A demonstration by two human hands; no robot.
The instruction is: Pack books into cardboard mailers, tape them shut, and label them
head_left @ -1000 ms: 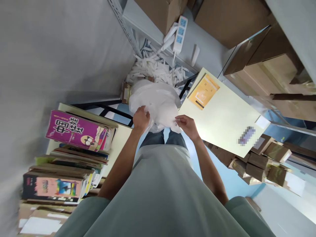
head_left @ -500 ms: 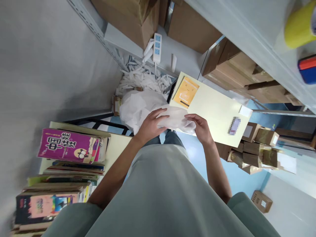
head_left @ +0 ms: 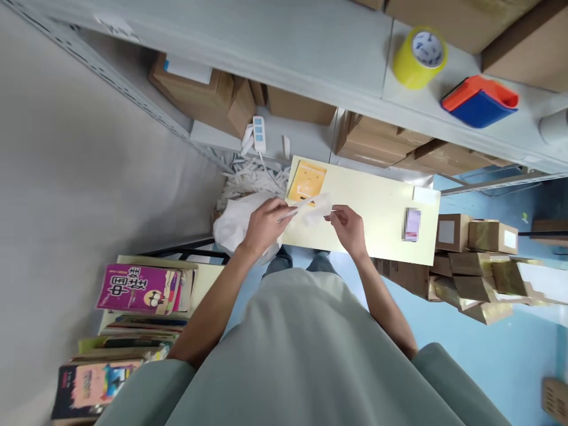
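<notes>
A thin, translucent white plastic bag (head_left: 320, 207) stretches between my hands over the near-left part of a pale yellow tabletop (head_left: 368, 207). My left hand (head_left: 266, 223) is closed on its folded left edge. At the right end, my right hand (head_left: 348, 229) pinches the bag between thumb and fingers. Behind the bag, partly covered by it, lies an orange-yellow book (head_left: 307, 179). A bulky heap of white plastic bags (head_left: 233, 223) sits left of the table, beyond my left forearm.
Stacked books (head_left: 137, 290) fill a side table at left. A pixelated phone-like item (head_left: 412, 225) lies on the tabletop. Ahead, a grey shelf (head_left: 266, 35) carries yellow tape (head_left: 419, 57) and a blue-orange item (head_left: 481, 100). A power strip (head_left: 259, 134) is below; cardboard boxes (head_left: 474, 260) stand right.
Both hands have come away from the white heap to the right, carrying one thin bag over the tabletop. My view has shifted, bringing the upper shelf and tape into sight.
</notes>
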